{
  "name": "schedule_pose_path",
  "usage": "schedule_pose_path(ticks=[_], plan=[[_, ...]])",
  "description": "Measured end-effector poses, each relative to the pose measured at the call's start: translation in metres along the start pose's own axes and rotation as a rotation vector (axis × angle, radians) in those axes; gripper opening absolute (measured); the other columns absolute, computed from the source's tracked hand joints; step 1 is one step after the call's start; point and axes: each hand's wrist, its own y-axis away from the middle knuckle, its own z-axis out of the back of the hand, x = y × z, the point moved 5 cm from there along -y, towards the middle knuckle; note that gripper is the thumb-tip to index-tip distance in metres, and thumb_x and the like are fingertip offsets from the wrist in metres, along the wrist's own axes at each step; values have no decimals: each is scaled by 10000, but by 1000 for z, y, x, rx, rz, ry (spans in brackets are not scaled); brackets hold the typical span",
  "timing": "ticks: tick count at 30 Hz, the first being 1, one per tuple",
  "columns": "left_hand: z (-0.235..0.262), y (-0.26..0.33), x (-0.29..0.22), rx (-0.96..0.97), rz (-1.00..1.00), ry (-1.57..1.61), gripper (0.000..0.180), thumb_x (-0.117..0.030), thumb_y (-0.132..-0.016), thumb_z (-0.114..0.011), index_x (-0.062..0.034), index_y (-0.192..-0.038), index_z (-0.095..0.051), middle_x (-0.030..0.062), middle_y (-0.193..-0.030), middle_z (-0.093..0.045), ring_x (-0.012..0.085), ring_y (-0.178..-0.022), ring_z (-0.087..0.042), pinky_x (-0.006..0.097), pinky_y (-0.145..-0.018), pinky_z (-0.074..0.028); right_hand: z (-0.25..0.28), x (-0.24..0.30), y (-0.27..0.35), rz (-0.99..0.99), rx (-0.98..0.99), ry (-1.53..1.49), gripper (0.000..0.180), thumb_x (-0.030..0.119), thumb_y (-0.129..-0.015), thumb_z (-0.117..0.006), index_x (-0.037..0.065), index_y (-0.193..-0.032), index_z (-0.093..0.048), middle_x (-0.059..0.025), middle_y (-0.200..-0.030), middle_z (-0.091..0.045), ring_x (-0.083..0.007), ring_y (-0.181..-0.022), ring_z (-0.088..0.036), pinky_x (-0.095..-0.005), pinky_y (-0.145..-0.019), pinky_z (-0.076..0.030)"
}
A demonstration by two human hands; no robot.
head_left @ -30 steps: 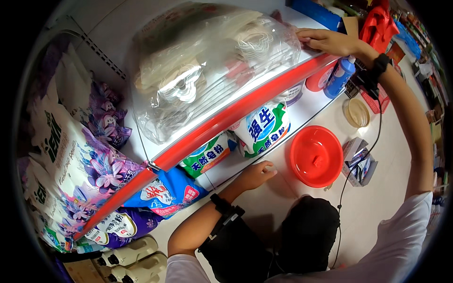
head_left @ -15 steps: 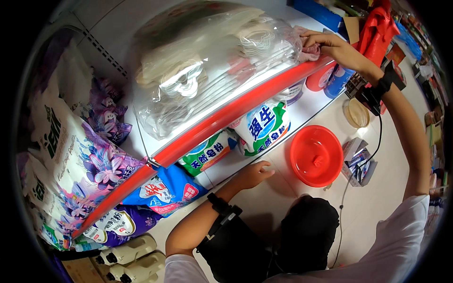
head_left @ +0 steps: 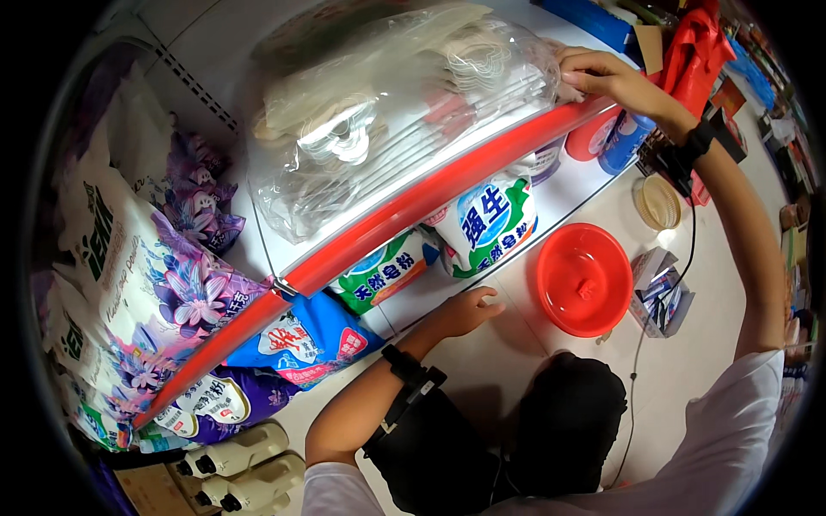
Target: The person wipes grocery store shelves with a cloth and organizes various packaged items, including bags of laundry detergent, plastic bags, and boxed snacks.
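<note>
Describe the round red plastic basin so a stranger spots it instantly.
Start at the white shelf bearing the bulky clear plastic bag, then drop to the pale floor. There, beside an open grey box, sits the round red plastic basin. Its colour and greater width distinguish it from the box and a round yellowish container.

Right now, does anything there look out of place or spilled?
Perhaps the red basin and open box: both stand on the floor near the red-edged shelf, not on it. No spill shows.
</note>
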Motion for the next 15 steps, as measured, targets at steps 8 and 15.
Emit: schedule_pose_path(ticks=[8, 15], plan=[[-1, -3, -13, 70, 24, 12, 630, -462, -971, -620, -26, -1409, -499, 171, -1126, -690, 195, -870, -658, 319, -826, -515, 53, -85, 35, -93, -231, 160, 199, 84, -960, -570, 22, -1148, -589, -80, -1143, -614, -204, -1057, -561, -306, -957, -433], [-6, -4, 8, 111, 89, 7, 660, -472, -978, -609, -1, -1421, -479, 176, -1131, -683, 190, -863, -650, 319, -818, -513, 7, -5, 0, 37, -130, -8, 296, 22, -924, -592, 1, -1212, -659, -75, -1256, -625, -183, -1084, -577, -297, -947, -455]])
